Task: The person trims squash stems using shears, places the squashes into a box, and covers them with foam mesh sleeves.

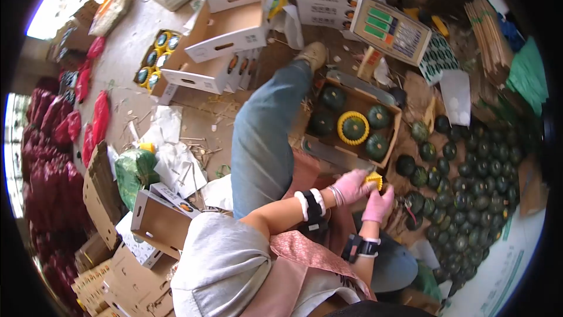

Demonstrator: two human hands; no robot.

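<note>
My left hand (349,187), in a pink glove, is closed on a yellow foam net (374,180). Below and to the right, my right hand (379,204), also gloved in pink, pinches the lower side of the same net. Whether something dark sits inside the net is hard to make out. Just beyond my hands stands an open cardboard box (392,152) with several dark green squashes in it. The middle squash (354,128) wears a yellow foam net; the squash at the lower right (376,146) is bare.
A large heap of green squashes (469,200) covers the floor at right. A digital scale (392,30) stands behind the box. White cartons (226,47) are stacked beyond my leg, near a box of netted squashes (157,59). Flattened cardboard (132,282) and dark red sacks (53,182) lie left.
</note>
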